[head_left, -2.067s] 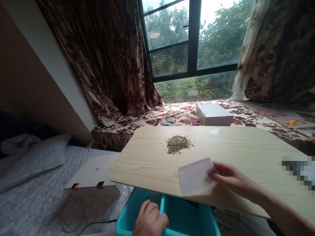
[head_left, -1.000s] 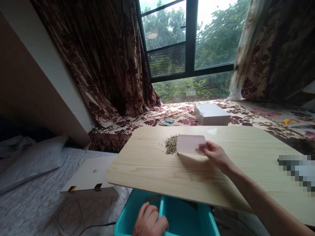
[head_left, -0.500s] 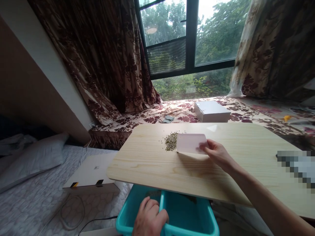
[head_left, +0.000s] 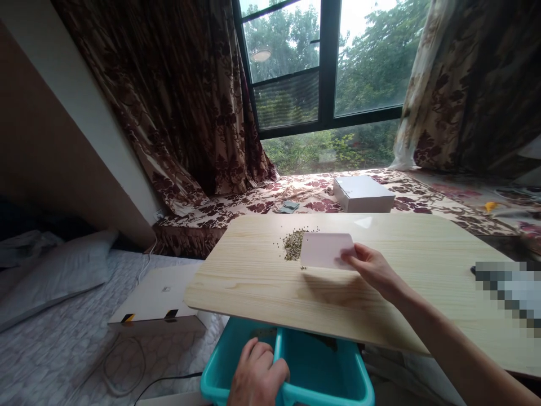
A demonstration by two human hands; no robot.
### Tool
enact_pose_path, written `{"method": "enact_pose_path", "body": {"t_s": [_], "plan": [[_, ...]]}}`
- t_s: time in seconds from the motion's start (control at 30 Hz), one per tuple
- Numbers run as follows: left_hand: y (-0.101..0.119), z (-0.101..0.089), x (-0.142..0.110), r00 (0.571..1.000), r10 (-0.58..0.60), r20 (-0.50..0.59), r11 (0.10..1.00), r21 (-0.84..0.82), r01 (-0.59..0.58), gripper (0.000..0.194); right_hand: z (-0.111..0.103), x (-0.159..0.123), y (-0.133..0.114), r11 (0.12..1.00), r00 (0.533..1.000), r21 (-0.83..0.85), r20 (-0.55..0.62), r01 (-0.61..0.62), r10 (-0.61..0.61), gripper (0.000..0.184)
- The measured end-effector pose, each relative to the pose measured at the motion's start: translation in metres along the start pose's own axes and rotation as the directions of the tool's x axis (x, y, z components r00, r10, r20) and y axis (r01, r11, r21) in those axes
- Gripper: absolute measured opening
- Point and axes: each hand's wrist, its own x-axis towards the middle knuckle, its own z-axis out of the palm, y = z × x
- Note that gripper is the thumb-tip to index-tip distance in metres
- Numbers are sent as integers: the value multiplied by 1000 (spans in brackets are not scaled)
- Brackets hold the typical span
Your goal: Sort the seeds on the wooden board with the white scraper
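My right hand (head_left: 374,269) pinches the right end of a thin, pale pink rectangular plastic sheet (head_left: 325,249), held slightly tilted over the wooden tabletop (head_left: 262,293). Its left edge meets a pile of small greenish-brown seeds or beans (head_left: 292,247). A few grains lie loose around the pile and near the sheet's lower left corner. Below the table's near edge is a turquoise two-compartment bin (head_left: 367,378). My left hand (head_left: 260,372) grips the bin at its divider, fingers curled over the left compartment. Some dark material shows partly under the table edge inside the bin.
A white box (head_left: 364,194) and a small grey-green cloth (head_left: 289,207) lie on the floral window seat behind the table. At the left, a pale carton (head_left: 156,293) rests on the bed (head_left: 54,338). A blurred-out object (head_left: 511,290) lies at the table's right.
The pink sheet and my right hand have shifted slightly left and nearer to me, and the sheet's edge now covers part of the pile's right side. My left hand stays put.
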Motion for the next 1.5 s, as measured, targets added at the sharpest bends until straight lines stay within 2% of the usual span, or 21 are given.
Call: {"method": "enact_pose_path", "body": {"t_s": [0.17, 0.3, 0.47, 0.77, 1.27, 1.37, 1.5], "plan": [[4, -2, 3, 999, -26, 25, 1000, -9, 27, 34, -5, -2, -3, 1000, 999, -20, -42, -9, 8, 35], [8, -12, 8, 997, -39, 65, 999, -23, 40, 33, -6, -1, 2, 999, 998, -42, -59, 3, -6, 34], [10, -25, 12, 988, -28, 152, 998, -54, 36, 36, -5, -1, 3, 999, 999, -43, -46, 3, -5, 30], [13, -30, 14, 980, -55, 193, 995, -70, 70, 34, -3, -3, -2, 997, 1000, -72, -13, 8, -8, 29], [17, -36, 15, 979, -91, 183, 990, -89, 109, 34, 1, -2, -2, 995, 999, -89, -18, 38, -40, 29], [16, -32, 11, 981, -80, 178, 992, -82, 96, 33, 1, -1, 0, 995, 999, -93, -4, 39, -39, 29], [13, -19, 6, 994, -68, 88, 997, -40, 72, 34, -1, -6, -3, 995, 1000, -93, 17, 22, -20, 31]]}}
